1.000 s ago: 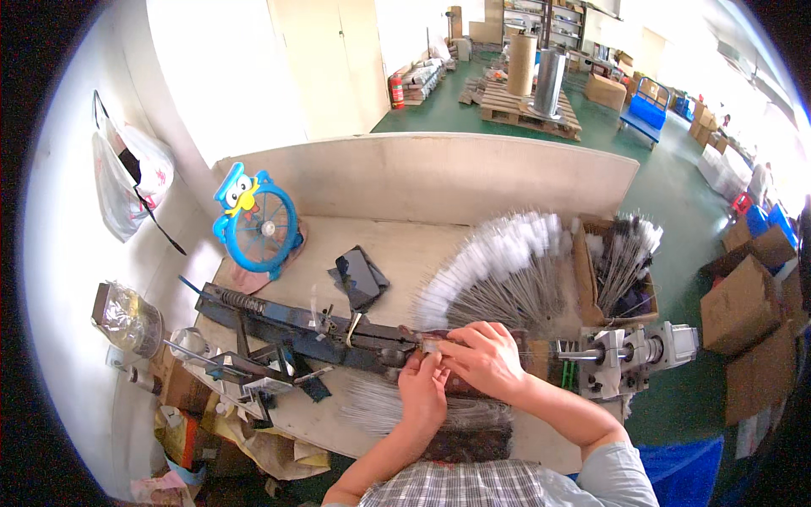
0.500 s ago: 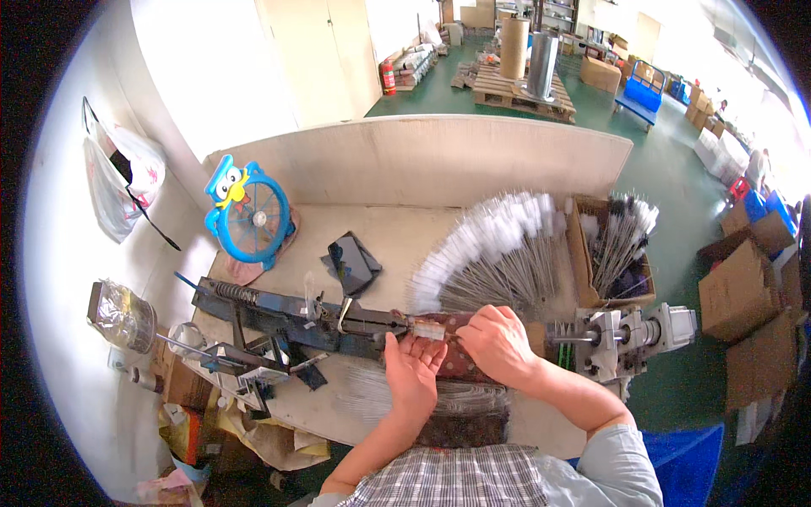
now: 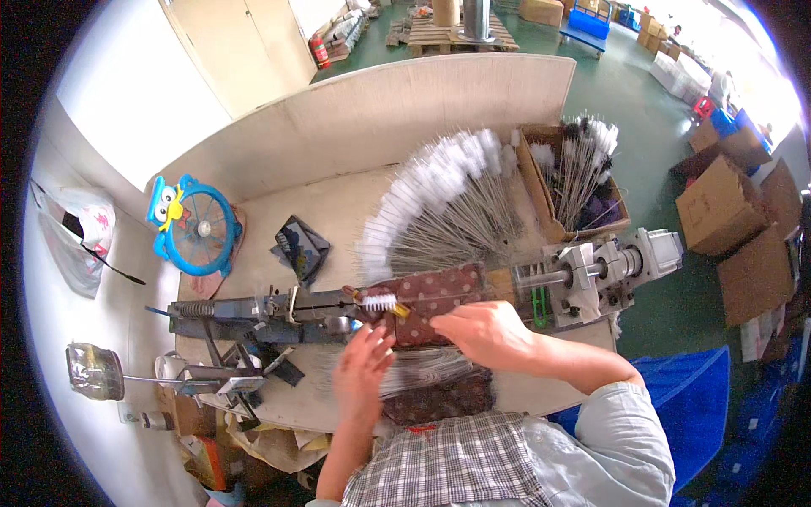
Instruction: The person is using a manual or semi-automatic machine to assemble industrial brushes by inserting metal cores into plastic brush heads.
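— How to treat the little white brush (image 3: 379, 302) well?

— Gently! Best to touch only the yellow bit (image 3: 400, 311) by its right end, to keep the soft hairs from getting squashed. Best to keep it in line with the long black machine (image 3: 253, 308), too. No tugging sideways.

— And just where to find it?

— At the machine's right tip, above the left part of the red-brown dotted cloth (image 3: 443, 287).

— And the hands?

— Left hand (image 3: 361, 365): blurry, below the brush and apart from it, with fingers loosely spread and nothing to see in them. Right hand (image 3: 481, 329): by the cloth's lower right corner, with fingertips pinched close. Can't tell about a thin wire in there.

— Anything new since half a second ago?

— Yes! Back then: left palm turned up right under the brush, right fingertips close to its end. Now: both away from it. Yellow bit in plain sight now, and more cloth, too. Same big fan of brushes (image 3: 422, 190) on the bench (image 3: 270, 207), only farther left and higher in view.
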The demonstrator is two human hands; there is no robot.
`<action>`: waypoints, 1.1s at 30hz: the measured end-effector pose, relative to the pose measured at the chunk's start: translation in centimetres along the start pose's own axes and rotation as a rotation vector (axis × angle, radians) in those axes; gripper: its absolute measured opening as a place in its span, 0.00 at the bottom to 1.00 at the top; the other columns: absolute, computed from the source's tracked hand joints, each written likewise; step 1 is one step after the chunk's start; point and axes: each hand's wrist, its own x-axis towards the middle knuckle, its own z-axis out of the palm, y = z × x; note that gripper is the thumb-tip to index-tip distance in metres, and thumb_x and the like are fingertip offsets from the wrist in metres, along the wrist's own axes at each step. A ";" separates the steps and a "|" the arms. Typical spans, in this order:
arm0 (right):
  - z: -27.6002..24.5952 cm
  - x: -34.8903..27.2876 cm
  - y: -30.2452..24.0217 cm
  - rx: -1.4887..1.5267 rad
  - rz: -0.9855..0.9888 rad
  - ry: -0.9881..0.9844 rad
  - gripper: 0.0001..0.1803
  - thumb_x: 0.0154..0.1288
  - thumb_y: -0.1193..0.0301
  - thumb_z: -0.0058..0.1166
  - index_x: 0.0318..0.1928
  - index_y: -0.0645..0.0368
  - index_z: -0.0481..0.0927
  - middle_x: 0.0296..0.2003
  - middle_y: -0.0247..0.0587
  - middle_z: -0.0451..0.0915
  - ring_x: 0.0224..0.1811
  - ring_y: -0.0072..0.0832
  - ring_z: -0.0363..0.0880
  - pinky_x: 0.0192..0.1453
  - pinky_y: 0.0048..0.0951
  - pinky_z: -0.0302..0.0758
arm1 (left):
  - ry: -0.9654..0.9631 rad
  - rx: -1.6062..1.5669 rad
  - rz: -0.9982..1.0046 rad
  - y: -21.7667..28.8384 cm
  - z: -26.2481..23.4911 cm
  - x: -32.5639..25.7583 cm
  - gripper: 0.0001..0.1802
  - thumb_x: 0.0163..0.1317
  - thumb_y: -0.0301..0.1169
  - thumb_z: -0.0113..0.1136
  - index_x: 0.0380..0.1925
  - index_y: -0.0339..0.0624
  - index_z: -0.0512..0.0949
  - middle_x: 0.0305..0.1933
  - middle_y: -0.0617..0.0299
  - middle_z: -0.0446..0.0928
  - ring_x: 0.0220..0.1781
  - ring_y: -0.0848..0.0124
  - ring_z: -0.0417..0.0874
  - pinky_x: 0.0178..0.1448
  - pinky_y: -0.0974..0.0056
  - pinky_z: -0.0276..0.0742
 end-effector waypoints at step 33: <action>-0.5 -5.9 2.2 -0.285 0.386 -0.476 0.13 0.48 0.79 0.51 0.38 0.59 0.71 0.34 0.46 0.72 0.36 0.43 0.78 0.35 0.39 0.77 | 0.087 -0.328 -0.366 0.7 7.6 -0.3 0.08 0.60 0.35 0.56 0.32 0.42 0.72 0.21 0.67 0.70 0.23 0.74 0.71 0.31 0.67 0.71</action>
